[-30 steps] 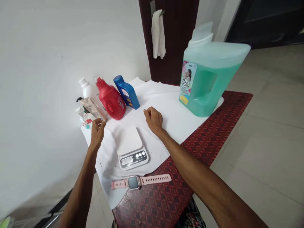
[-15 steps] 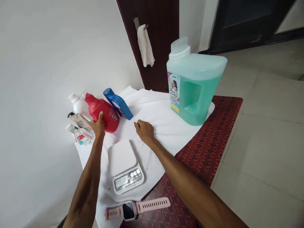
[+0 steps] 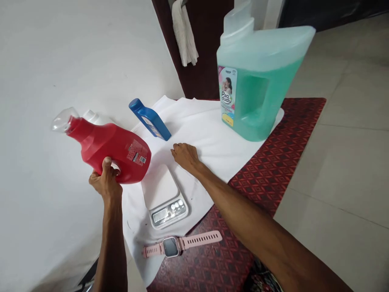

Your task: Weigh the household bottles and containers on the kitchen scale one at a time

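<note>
My left hand (image 3: 106,182) grips a red detergent bottle (image 3: 106,142) by its handle, thumb on the near side. The bottle is tilted, its clear cap (image 3: 64,119) pointing up and left. Its base hangs by the far left corner of a white digital kitchen scale (image 3: 161,188); whether they touch I cannot tell. My right hand (image 3: 186,156) rests on the white cloth (image 3: 202,121) beyond the scale, fingers curled, with nothing seen in them. A blue bottle (image 3: 152,120) leans behind the red one. A white bottle (image 3: 95,117) is mostly hidden by the red bottle.
A large jug of green liquid (image 3: 257,54) stands at the back right of the cloth. A pink-strapped watch (image 3: 171,246) lies at the near edge. Red patterned table covering (image 3: 279,162) shows on the right. A wall (image 3: 60,52) borders the left side.
My left hand has taken hold of the red detergent bottle, lifted it and brought it nearer and left, tilting it further. My right hand has stayed on the cloth. The camera view has shifted.
</note>
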Tool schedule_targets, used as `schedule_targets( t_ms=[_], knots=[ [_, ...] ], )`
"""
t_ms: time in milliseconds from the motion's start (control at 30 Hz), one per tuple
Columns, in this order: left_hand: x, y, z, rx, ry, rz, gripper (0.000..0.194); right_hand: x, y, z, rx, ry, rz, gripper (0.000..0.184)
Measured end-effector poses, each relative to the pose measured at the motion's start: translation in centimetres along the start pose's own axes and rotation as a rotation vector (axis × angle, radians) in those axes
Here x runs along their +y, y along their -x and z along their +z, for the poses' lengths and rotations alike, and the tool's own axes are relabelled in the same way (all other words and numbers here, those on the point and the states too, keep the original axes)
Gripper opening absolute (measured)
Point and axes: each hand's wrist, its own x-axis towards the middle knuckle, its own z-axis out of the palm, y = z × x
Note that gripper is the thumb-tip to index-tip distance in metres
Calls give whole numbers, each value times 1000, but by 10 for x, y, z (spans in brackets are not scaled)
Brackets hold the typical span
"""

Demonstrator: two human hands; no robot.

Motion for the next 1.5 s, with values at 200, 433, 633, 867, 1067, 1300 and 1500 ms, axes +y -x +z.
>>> schedule_targets(
  t_ms=[200,433,633,867,1067,1300,1500],
  knots=[
    [35,40,-45,-79,32,-11,63,-2,2,0,0,46,-4,41],
    [38,65,-59,-183,10,-56,58,-1,3,2,9,73,-21,41],
    [22,72,-57,-256,9,-63,56,-1,4,1,14,83,-18,41],
    [15,74,-54,-319,28,-21,66,0,2,3,-2,73,-15,40],
    [21,67,-74,-459,-168,63,62,-2,6,-1,-34,51,-26,38],
    [23,55,-95,-483,-289,152,62,-13,34,-24,-109,44,-15,35],
    [23,61,-77,-504,-99,-4,61,-16,100,-32,-165,43,40,37]
  ],
)
